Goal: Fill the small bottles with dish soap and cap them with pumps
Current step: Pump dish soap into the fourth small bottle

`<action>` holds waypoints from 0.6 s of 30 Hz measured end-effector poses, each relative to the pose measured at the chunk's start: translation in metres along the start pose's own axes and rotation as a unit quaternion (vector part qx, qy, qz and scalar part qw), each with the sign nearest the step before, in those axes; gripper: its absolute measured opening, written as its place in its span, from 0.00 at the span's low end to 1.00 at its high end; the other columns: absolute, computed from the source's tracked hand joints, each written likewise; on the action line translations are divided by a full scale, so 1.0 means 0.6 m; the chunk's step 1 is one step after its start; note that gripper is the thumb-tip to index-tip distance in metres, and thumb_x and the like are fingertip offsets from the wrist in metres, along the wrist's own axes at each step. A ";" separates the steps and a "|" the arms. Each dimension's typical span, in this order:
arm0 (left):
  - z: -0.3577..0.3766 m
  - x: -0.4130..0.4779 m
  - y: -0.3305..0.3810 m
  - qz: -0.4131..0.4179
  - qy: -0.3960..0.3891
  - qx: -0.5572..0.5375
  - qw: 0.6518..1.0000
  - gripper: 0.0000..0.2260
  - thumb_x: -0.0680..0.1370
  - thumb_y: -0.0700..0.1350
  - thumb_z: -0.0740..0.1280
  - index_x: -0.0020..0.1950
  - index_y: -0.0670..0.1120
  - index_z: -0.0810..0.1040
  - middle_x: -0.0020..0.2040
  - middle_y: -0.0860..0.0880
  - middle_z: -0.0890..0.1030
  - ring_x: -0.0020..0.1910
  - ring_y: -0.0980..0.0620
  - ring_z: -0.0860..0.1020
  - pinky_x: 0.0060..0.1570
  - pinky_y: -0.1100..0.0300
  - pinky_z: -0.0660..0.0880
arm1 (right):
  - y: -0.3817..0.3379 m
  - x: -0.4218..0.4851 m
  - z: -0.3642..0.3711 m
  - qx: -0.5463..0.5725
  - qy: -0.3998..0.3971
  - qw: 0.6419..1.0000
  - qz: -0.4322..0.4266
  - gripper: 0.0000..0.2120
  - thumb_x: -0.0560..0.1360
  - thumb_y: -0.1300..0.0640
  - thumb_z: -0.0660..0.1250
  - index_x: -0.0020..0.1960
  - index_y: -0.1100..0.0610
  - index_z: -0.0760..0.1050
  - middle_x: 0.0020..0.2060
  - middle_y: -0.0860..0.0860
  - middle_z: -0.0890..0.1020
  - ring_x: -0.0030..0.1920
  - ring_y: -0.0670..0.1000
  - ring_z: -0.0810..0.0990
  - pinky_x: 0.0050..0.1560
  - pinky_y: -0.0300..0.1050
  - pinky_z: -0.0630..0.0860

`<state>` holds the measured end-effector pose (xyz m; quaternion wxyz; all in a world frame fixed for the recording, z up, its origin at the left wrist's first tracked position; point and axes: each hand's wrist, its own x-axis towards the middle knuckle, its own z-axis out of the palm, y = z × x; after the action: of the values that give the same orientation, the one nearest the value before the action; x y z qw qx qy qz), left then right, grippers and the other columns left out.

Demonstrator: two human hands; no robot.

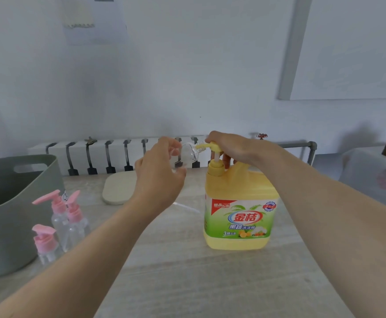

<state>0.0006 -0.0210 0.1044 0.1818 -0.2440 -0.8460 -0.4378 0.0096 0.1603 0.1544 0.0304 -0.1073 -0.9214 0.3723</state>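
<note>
One clear bottle (188,153), tilted, gripped in my left hand (160,177) just left of the soap jug (240,214) top, mouth against its pump (210,146) spout; my right hand (231,148) curls round that pump; I'd press slowly, keeping the mouth seated.

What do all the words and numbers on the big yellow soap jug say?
"金桔": big red letters on the dish soap jug label.
"果蔬洗洁精": green line beneath.
"3倍": bottom left of the label; the rest is too small.
The red banner and blue badge: too blurred to read.
</note>
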 end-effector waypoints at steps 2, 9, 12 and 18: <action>0.000 0.000 0.000 0.002 -0.003 0.004 1.000 0.18 0.75 0.40 0.70 0.63 0.51 0.70 0.55 0.56 0.76 0.58 0.55 0.73 0.67 0.47 0.66 | 0.000 -0.002 -0.002 -0.017 -0.007 1.000 0.011 0.24 0.77 0.40 0.51 0.36 0.56 0.71 0.33 0.51 0.74 0.28 0.49 0.71 0.37 0.45 0.67; 0.005 0.000 0.001 -0.001 -0.003 -0.002 1.000 0.19 0.75 0.40 0.70 0.64 0.51 0.70 0.55 0.56 0.76 0.57 0.57 0.73 0.67 0.46 0.66 | 0.000 -0.010 -0.005 -0.043 -0.009 0.998 0.047 0.24 0.76 0.36 0.50 0.38 0.52 0.71 0.34 0.50 0.74 0.34 0.50 0.71 0.36 0.45 0.65; 0.008 -0.001 0.004 -0.001 -0.006 0.002 1.000 0.19 0.75 0.41 0.70 0.64 0.51 0.71 0.55 0.56 0.76 0.60 0.55 0.74 0.67 0.46 0.66 | 0.003 -0.010 -0.003 -0.040 -0.004 0.998 0.038 0.20 0.78 0.38 0.51 0.40 0.53 0.69 0.35 0.50 0.72 0.35 0.49 0.70 0.34 0.43 0.61; 0.013 -0.001 0.005 -0.004 -0.007 0.004 1.000 0.19 0.75 0.41 0.70 0.64 0.51 0.70 0.55 0.56 0.75 0.59 0.55 0.74 0.67 0.46 0.66 | 0.007 -0.011 -0.007 -0.032 -0.023 0.998 0.045 0.21 0.77 0.35 0.51 0.51 0.50 0.71 0.41 0.49 0.75 0.41 0.49 0.73 0.35 0.43 0.61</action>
<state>0.0019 -0.0132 0.1014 0.1749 -0.2427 -0.8499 -0.4338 0.0173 0.1646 0.1548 -0.0107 -0.1409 -0.9277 0.3455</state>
